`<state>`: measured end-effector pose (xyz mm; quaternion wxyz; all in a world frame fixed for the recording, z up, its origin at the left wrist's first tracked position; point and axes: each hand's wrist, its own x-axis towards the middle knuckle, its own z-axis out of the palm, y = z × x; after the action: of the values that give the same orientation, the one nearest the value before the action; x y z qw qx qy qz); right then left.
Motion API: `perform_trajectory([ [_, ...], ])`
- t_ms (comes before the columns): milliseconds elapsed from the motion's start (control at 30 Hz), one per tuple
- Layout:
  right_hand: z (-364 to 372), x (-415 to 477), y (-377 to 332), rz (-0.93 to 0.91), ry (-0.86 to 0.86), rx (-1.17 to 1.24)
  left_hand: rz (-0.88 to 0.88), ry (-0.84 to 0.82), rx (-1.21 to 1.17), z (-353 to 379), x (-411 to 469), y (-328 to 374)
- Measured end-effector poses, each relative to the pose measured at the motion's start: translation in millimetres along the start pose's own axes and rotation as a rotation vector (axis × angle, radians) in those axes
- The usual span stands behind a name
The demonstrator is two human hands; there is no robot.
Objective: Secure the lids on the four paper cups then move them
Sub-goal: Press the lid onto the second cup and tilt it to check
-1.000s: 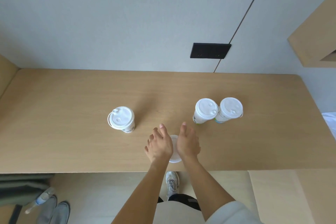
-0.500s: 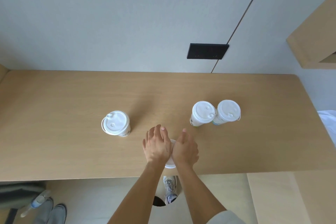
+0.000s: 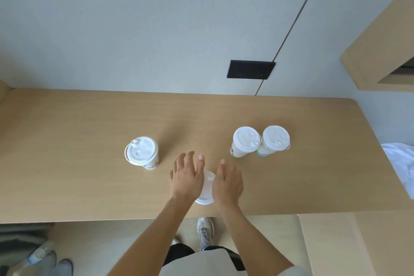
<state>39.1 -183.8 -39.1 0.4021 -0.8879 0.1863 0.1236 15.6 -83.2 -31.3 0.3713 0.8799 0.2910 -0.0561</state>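
A light wooden table (image 3: 67, 163) is seen from above, set against a pale grey wall (image 3: 134, 29) that carries a black panel (image 3: 251, 69). Four white-lidded paper cups stand on the table. The near cup (image 3: 207, 188) sits close to the near edge, at the middle, and is mostly hidden by both hands; only a strip of its white lid (image 3: 208, 180) is visible between them. The left hand (image 3: 187, 178) is laid flat over the left part of that lid, fingers extended and slightly spread, pointing toward the far side. The right hand (image 3: 227, 182) is laid over the right part, palm down, fingers held together. Nothing is pinched by either hand; both are pressed open onto the lid, though how firmly cannot be told. The left cup (image 3: 142, 152) stands upright, well apart from the hands, to the left and slightly farther away. On the right, the middle cup (image 3: 245, 142) and the right cup (image 3: 274, 140) stand upright just beside each other, apparently touching, farther away than the hands. All three are capped. A white cloth (image 3: 401, 163) lies at the right edge of the view. Below the near table edge, a shoe (image 3: 205, 232) is seen on the floor.
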Motion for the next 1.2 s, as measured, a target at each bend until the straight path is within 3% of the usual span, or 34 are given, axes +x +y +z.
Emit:
perform_trajectory([
  [133, 16, 14, -8, -0.087, -0.098, -0.136, -0.255, -0.106, 0.014, 18, -5, -17],
  [267, 19, 19, -5, -0.082, -0.129, -0.184, -0.307, 0.019, -0.001, 19, -7, -4],
  [433, 17, 16, -10, -0.085, -0.126, -0.235, -0.267, 0.014, 0.028, 19, -4, -3],
  [567, 15, 5, -9, 0.023, -0.082, -0.133, -0.133, -0.026, 0.055, 13, 3, -4],
  [700, 18, -10, -8, 0.324, -0.146, 0.081, 0.162, -0.104, 0.197, -4, 29, -6],
  [800, 15, -12, -5, 0.457, -0.236, 0.14, 0.371, -0.058, 0.359, -16, 38, -3],
  [867, 8, -8, -5, 0.45, -0.245, 0.1, 0.402, 0.017, 0.344, -18, 35, -2],
  [1000, -5, 2, -16, 0.178, -0.214, 0.001, 0.163, 0.151, 0.11, -20, 12, -1],
  [1200, 15, 14, -35, -0.088, -0.255, -0.206, -0.21, 0.031, 0.112, -9, -8, -13],
])
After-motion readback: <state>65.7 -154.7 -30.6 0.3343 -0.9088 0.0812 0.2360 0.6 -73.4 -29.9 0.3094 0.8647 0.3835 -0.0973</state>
